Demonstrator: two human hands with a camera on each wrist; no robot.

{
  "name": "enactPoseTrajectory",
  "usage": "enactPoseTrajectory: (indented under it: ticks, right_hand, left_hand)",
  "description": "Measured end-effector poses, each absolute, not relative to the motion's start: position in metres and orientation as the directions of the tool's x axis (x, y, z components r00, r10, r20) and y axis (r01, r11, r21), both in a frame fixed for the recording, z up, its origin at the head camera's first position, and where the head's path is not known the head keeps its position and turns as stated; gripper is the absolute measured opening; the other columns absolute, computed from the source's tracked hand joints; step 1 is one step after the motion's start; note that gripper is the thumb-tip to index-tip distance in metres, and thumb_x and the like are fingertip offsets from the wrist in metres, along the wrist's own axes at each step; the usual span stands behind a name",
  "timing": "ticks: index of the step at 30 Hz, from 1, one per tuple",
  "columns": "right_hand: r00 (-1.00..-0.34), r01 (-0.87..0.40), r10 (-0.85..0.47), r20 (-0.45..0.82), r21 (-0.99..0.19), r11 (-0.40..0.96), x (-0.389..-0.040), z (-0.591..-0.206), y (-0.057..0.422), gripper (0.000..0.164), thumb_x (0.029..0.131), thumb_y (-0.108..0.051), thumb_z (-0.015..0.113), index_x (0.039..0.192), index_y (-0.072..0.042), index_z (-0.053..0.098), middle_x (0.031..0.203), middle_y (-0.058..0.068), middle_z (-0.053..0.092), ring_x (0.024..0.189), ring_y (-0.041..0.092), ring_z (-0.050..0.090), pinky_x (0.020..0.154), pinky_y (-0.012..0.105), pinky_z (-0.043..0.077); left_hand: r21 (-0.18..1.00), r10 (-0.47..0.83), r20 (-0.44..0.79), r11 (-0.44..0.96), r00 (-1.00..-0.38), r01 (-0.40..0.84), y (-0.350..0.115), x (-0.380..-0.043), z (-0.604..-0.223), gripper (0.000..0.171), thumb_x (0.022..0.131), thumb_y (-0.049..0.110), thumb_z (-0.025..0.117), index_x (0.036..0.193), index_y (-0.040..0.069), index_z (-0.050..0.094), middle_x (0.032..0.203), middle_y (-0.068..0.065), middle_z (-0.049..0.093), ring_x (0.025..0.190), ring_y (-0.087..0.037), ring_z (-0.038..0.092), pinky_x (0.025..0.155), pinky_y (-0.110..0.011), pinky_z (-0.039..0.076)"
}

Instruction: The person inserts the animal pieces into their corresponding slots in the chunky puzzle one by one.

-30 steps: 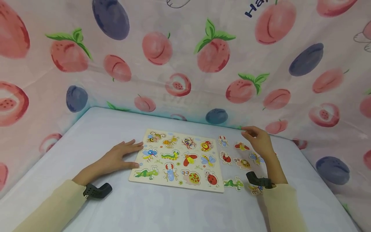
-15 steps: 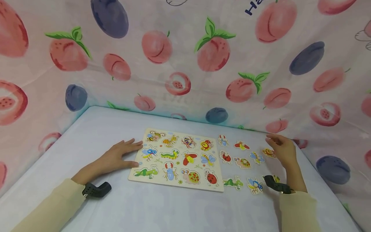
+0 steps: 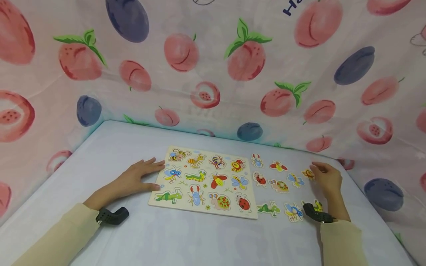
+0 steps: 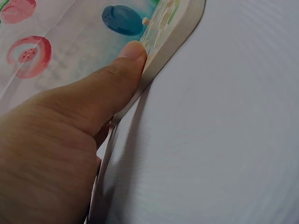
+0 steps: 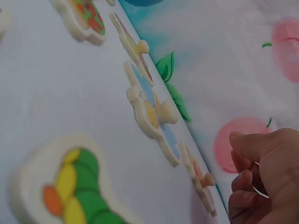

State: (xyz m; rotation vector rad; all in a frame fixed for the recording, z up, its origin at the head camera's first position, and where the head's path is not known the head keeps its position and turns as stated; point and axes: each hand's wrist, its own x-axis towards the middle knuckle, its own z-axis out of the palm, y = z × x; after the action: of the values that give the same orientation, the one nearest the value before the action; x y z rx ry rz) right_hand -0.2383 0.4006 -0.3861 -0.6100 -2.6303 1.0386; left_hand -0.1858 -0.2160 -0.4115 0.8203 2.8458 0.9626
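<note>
My left hand (image 3: 134, 180) rests at the left edge of a wooden peg puzzle board (image 3: 186, 207) printed with insects. Its fingers are spread, and in the left wrist view the thumb (image 4: 126, 60) lies along the board's edge. Over the right part of the table, my right hand (image 3: 327, 181) has loosely curled fingers with nothing between them. It is beside a red-and-yellow puzzle piece (image 3: 308, 174), partly covering it in the head view. The right wrist view shows that piece's knob (image 5: 208, 179) apart from the fingers. A caterpillar piece (image 3: 317, 205) is half hidden by the wrist camera.
Right of the board lie several loose knobbed pieces, among them a dragonfly (image 3: 295, 180), a snail (image 3: 279, 186), a ladybug (image 3: 259, 179), a stag beetle (image 3: 257, 160), a grasshopper (image 3: 269, 209) and a mosquito (image 3: 293, 212). A peach-patterned cloth (image 3: 206, 55) hangs behind the table.
My right hand has moved right from above the middle loose pieces, then slightly down toward the red-and-yellow piece. The dragonfly and mosquito pieces have come into fuller view. My left hand stays put.
</note>
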Motion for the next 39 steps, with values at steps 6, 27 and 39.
enactPoseTrajectory:
  ticks: [6, 27, 39]
  right_hand:
    - [-0.876, 0.327, 0.479, 0.044, -0.677, 0.66, -0.239, -0.394, 0.405, 0.045, 0.099, -0.034, 0.051, 0.135, -0.007, 0.054, 0.127, 0.018, 0.056, 0.107, 0.027, 0.052, 0.065, 0.016, 0.043]
    - [-0.859, 0.367, 0.509, 0.053, -0.627, 0.687, -0.241, -0.414, 0.418, 0.048, 0.095, -0.035, 0.06, 0.127, 0.0, 0.059, 0.124, 0.022, 0.058, 0.117, 0.038, 0.046, 0.101, 0.058, 0.031]
    - [-0.877, 0.335, 0.468, 0.109, -0.559, 0.758, -0.241, -0.413, 0.415, 0.039, 0.099, -0.028, 0.054, 0.122, 0.003, 0.062, 0.119, 0.024, 0.059, 0.111, 0.039, 0.049, 0.096, 0.055, 0.035]
  left_hand:
    - [0.572, 0.491, 0.138, 0.67, -0.86, 0.474, -0.216, -0.186, -0.411, 0.077, 0.08, 0.049, 0.072, 0.141, 0.008, 0.048, 0.148, -0.003, 0.041, 0.141, -0.034, 0.023, 0.112, -0.055, 0.011]
    - [0.582, 0.482, 0.122, 0.674, -0.867, 0.456, -0.216, -0.186, -0.41, 0.079, 0.08, 0.051, 0.071, 0.142, 0.01, 0.047, 0.149, -0.002, 0.04, 0.141, -0.034, 0.022, 0.112, -0.056, 0.01]
    - [0.581, 0.486, 0.129, 0.669, -0.864, 0.463, -0.215, -0.185, -0.409, 0.078, 0.08, 0.05, 0.072, 0.141, 0.009, 0.048, 0.148, -0.003, 0.041, 0.141, -0.035, 0.022, 0.113, -0.055, 0.01]
